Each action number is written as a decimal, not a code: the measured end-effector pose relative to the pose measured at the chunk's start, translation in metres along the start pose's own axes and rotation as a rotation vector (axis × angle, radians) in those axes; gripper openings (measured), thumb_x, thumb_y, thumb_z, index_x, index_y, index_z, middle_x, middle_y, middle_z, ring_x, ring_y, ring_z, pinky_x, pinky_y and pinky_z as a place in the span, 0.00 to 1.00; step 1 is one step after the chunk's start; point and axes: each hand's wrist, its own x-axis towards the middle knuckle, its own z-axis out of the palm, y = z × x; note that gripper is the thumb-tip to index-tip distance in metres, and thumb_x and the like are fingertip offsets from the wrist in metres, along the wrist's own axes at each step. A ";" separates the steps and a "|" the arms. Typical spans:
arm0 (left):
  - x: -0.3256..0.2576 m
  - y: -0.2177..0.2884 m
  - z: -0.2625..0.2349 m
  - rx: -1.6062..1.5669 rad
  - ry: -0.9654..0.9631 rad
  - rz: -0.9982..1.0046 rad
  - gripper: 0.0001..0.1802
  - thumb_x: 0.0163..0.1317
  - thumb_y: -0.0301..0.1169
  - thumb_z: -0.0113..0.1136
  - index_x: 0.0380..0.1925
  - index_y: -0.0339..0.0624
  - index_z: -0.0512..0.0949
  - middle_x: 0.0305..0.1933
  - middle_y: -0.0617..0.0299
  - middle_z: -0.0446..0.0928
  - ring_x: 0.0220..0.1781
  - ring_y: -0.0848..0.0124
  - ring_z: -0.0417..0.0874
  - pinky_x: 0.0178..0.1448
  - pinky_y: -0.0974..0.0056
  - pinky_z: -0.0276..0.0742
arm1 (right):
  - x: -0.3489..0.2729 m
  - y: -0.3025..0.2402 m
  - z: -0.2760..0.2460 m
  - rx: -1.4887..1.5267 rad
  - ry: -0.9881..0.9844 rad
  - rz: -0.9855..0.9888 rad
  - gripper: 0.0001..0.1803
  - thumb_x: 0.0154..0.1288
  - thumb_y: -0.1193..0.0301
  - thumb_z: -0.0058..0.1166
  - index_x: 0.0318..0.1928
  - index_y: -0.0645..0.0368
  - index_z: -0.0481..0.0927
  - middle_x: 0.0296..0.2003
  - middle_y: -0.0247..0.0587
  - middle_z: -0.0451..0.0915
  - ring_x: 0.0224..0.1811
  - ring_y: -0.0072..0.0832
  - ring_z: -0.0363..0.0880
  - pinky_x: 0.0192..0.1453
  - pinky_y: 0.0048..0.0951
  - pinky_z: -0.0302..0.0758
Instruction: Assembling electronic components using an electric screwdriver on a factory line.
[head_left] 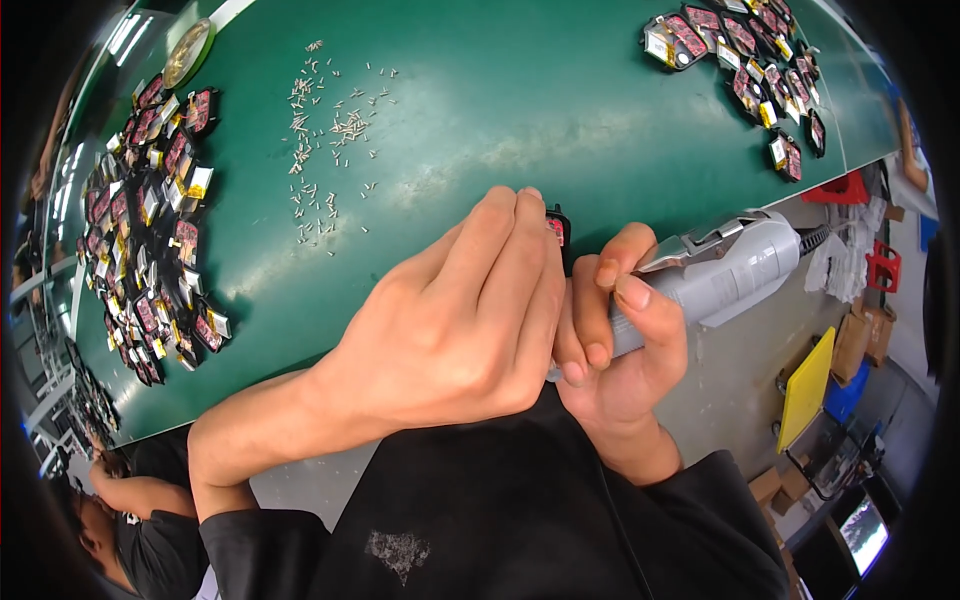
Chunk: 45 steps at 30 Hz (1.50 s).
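My right hand [630, 360] is closed around a grey electric screwdriver [740, 270] with a metal lever along its side and a cord at its rear end. The screwdriver's tip is hidden behind my left hand. My left hand [465, 310] is bent over, its fingers pressed together at a small black case [557, 228] with a red circuit board in it. Only a corner of that case shows past my fingertips. Both hands meet at the near edge of the green table. Many tiny screws [348, 125] lie scattered on the table beyond my left hand.
Piles of similar black cases with boards and battery packs [150, 230] cover the table's left side, and more cases [750, 60] lie at the far right. A round dish [188, 52] stands far left. Another person [150, 530] sits lower left. A yellow cart [805, 385] stands at right.
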 end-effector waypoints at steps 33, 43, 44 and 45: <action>-0.012 0.007 0.004 0.009 -0.045 -0.031 0.15 0.40 0.18 0.62 0.32 0.18 0.78 0.42 0.38 0.79 0.43 0.53 0.82 0.43 0.61 0.83 | 0.066 -0.078 0.011 -0.406 -0.481 -0.199 0.07 0.67 0.66 0.41 0.37 0.56 0.65 0.13 0.26 0.62 0.13 0.17 0.62 0.27 0.25 0.64; -0.013 0.001 0.004 -0.055 -0.023 -0.015 0.19 0.39 0.18 0.60 0.35 0.17 0.77 0.43 0.36 0.77 0.45 0.50 0.80 0.45 0.59 0.82 | 0.081 -0.072 0.029 -0.516 -0.641 -0.113 0.08 0.70 0.65 0.38 0.33 0.54 0.63 0.13 0.26 0.61 0.12 0.18 0.58 0.25 0.23 0.63; -0.012 0.000 0.001 -0.052 -0.030 -0.010 0.19 0.39 0.19 0.59 0.35 0.17 0.77 0.43 0.37 0.77 0.45 0.51 0.80 0.47 0.58 0.82 | 0.077 -0.072 0.035 -0.570 -0.560 -0.139 0.08 0.69 0.66 0.39 0.32 0.54 0.62 0.12 0.26 0.60 0.11 0.17 0.58 0.24 0.23 0.63; -0.012 0.001 -0.003 -0.023 -0.034 -0.009 0.19 0.39 0.19 0.59 0.35 0.17 0.77 0.43 0.37 0.77 0.45 0.51 0.80 0.47 0.58 0.82 | 0.075 -0.070 0.037 -0.555 -0.583 -0.151 0.08 0.69 0.66 0.39 0.32 0.54 0.62 0.12 0.26 0.60 0.11 0.17 0.58 0.24 0.23 0.63</action>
